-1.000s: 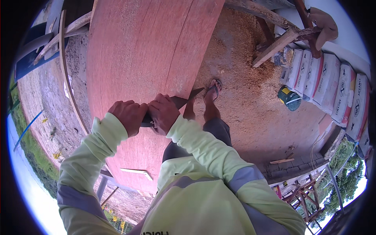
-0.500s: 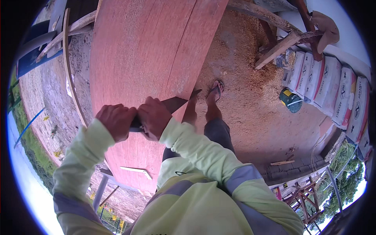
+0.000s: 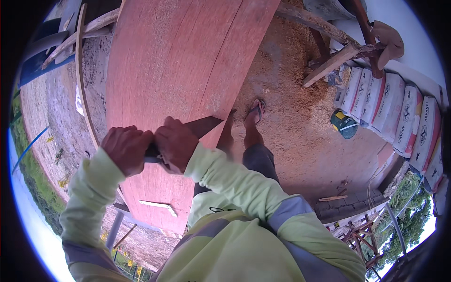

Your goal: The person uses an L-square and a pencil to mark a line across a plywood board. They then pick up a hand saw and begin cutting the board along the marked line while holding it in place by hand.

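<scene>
Sawdust-strewn floor [image 3: 291, 141] right of the right hand [image 3: 176, 145], pale wall [image 3: 418, 35] farther off that side, rough ground [image 3: 44, 113] then grass [image 3: 37, 181] left of the left hand [image 3: 125, 149], bright daylight [image 3: 42, 246]

Head-worn fisheye looks down from near at reddish board [image 3: 164, 70]

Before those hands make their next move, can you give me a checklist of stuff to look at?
1. Two-handed grip: ok. The left hand and right hand both hold the dark-bladed tool.
2. Hands covered: not ok. Both are bare.
3. Toes covered: not ok. The foot wears an open sandal, toes showing.
4. Blade away from the nearer leg: cannot tell. They look close, but depth isn't clear.
5. Pale strip away from the hands: ok. It lies apart on the reddish board.
6. Board well propped: cannot tell. Its underside is hidden.
</scene>
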A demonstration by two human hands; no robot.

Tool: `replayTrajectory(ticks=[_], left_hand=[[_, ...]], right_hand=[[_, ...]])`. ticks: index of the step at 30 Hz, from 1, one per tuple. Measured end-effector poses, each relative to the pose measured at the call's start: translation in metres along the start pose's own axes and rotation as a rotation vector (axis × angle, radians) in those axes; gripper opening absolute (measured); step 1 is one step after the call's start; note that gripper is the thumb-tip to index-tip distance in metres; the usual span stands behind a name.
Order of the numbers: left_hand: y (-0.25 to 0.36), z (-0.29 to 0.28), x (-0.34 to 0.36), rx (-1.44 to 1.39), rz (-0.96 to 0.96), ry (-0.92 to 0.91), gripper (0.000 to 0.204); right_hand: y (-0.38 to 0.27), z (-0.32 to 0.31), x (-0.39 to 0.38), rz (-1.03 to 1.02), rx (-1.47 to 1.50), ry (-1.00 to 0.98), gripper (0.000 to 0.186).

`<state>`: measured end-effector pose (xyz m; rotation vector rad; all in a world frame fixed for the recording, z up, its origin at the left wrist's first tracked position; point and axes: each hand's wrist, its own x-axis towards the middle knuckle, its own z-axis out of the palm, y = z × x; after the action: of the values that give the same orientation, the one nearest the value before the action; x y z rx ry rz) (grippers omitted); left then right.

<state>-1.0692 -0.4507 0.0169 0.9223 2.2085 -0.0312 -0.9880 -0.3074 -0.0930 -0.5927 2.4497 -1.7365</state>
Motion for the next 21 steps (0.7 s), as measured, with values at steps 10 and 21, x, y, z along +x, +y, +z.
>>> replayTrajectory(ticks=[10, 21], left_hand=[[-0.003, -0.046, -0.037, 0.016, 0.129, 0.088, 0.021], [0.021, 0.055, 0.073, 0.043, 0.072, -0.188, 0.025]], right_hand=[[-0.049, -0.008, 0.018, -0.028, -0.027, 0.032, 0.04], [0.075, -0.012, -0.052, 0.092, -0.225, -0.128, 0.042]])
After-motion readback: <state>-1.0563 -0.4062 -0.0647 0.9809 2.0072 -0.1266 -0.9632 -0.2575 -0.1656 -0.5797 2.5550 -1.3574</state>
